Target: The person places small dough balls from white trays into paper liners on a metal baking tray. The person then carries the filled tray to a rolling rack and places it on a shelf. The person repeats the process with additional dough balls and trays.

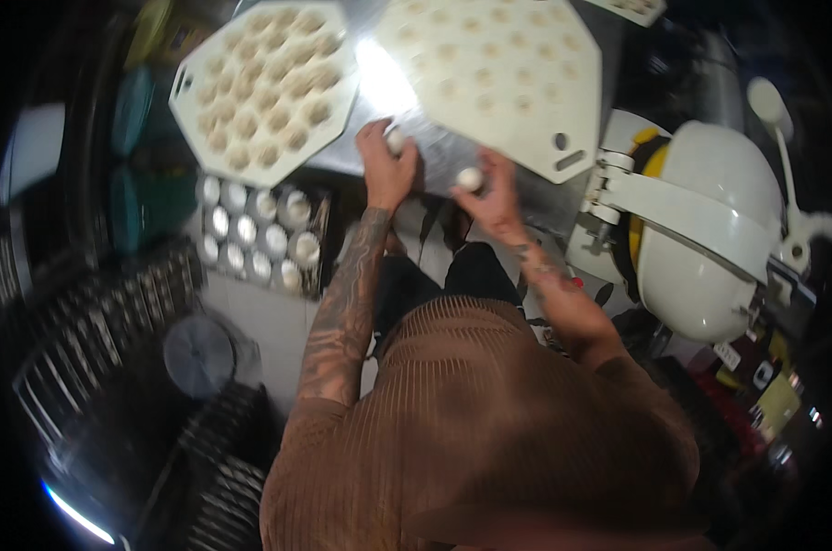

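Observation:
My left hand (386, 169) is closed around a small white ball (395, 140), apparently dough, over the near edge of the metal table (326, 157). In my right hand (496, 200), a second white ball (469, 180) sits between thumb and fingers. Beyond my left hand lies a white octagonal plate (330, 127) covered with rows of pale, rounded dough pieces (268, 100). Another white octagonal plate (536, 138), with rows of small round marks or hollows, lies past my right hand. Whether those hollows hold anything is unclear.
Below the left plate sits a dark pan (261, 237) with several round cups, some filled with something pale. A white machine with a rounded housing (698, 227) stands close by my right arm. Metal racks (106, 330) and a round grey lid or disc (199, 355) are at the left.

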The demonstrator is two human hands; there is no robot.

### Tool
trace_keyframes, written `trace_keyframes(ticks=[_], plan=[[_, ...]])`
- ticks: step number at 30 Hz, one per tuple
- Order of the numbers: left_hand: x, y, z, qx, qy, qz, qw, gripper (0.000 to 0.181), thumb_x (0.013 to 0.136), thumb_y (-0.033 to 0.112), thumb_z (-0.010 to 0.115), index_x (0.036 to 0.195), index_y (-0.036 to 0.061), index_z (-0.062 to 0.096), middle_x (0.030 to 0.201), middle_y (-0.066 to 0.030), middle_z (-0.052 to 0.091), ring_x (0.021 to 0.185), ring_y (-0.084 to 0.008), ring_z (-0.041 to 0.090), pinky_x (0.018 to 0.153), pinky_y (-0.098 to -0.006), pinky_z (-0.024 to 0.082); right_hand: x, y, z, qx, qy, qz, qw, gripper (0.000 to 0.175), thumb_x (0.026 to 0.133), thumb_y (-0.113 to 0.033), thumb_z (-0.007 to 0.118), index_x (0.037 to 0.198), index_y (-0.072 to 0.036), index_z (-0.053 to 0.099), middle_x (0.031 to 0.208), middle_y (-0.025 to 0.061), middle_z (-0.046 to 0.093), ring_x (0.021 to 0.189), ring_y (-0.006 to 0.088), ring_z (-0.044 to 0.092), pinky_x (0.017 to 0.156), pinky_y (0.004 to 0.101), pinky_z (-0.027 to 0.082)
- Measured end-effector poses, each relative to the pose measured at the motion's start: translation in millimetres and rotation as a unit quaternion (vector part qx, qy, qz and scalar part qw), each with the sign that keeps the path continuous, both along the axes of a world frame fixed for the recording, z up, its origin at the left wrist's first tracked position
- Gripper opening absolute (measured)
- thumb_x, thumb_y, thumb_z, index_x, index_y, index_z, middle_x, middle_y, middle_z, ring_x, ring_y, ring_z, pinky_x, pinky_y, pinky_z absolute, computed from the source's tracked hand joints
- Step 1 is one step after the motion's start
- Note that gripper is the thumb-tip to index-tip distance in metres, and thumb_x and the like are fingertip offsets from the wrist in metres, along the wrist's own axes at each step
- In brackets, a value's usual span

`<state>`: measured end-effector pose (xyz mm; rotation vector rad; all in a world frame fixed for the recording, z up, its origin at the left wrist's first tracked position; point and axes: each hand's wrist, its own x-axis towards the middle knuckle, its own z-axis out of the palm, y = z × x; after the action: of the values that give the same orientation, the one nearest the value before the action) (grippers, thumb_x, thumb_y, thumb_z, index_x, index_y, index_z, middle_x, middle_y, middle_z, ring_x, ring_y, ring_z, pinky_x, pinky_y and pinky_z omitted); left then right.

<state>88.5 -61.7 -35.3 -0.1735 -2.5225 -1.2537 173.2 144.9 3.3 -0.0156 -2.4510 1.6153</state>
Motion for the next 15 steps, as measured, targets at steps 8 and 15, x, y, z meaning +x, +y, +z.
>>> trace_keyframes(ticks=[8, 15], plan=[[58, -94, 50, 0.111, -0.04, -0.063, 0.991, 0.05, 0.095, 0.019, 0.08, 0.14, 0.0018, 0.066, 0.124, -0.0231, 0.069, 0.117, -0.0452, 0.068, 0.102, -0.0516, 0.056, -7, -39, 30, 0.132, -0.145, 0.192, 0.962, 0.041, 0.095, -0.016, 0.086, 0.133, -0.003, 0.074, 0.129, 0.0144, 0.069, 0.121, 0.0311, 0.068, 0.104, 0.0422, 0.056], [222, -296, -52, 0.142, -0.194, 0.266, 0.933, 0.059, 0.093, 0.023, 0.086, 0.142, 0.0019, 0.063, 0.127, -0.0198, 0.07, 0.122, -0.0423, 0.069, 0.103, -0.0523, 0.054, -3, -276, -10, 0.156, -0.126, 0.394, 0.897, 0.044, 0.096, -0.019, 0.087, 0.133, -0.001, 0.07, 0.129, 0.0153, 0.073, 0.119, 0.0313, 0.073, 0.102, 0.041, 0.058]])
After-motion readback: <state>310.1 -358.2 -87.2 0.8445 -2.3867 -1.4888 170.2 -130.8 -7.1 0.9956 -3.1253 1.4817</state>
